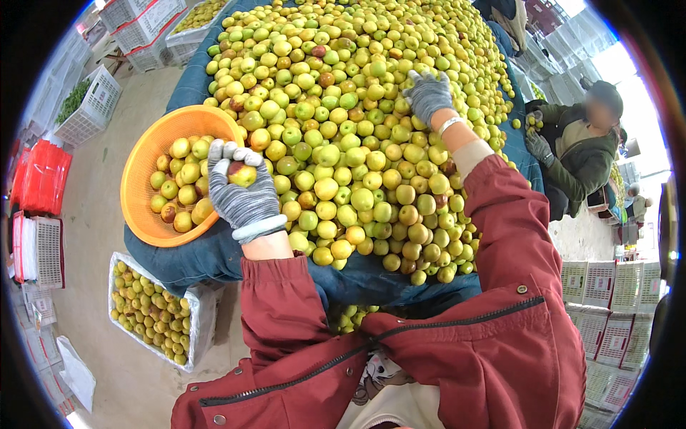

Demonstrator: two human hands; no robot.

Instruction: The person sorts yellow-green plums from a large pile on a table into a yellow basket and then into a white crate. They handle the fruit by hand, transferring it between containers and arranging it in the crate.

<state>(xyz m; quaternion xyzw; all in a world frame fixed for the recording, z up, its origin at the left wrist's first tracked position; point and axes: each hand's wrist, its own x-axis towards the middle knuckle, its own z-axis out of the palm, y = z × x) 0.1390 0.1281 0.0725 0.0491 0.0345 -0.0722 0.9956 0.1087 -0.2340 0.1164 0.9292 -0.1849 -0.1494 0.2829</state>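
Observation:
A broad heap of yellow-green jujubes (348, 155), some with reddish-brown patches, covers a table draped in dark blue cloth (185, 86). My left hand (241, 187), in a grey knit glove, is turned palm up with its fingers curled around a yellow-and-red jujube (242, 174). It is at the right rim of an orange plastic basket (142, 145), which holds a pile of jujubes (187, 172). Farther out on the heap, my gloved right hand (429, 96) lies palm down with its fingers among the fruit. Its palm side is hidden.
Below the basket, a lined crate (201, 322) of jujubes stands on the floor. Another person (581, 139) with gloved hands is at the table's right side. Stacked crates (605, 322) stand at lower right, and red packaging (43, 177) lies at far left.

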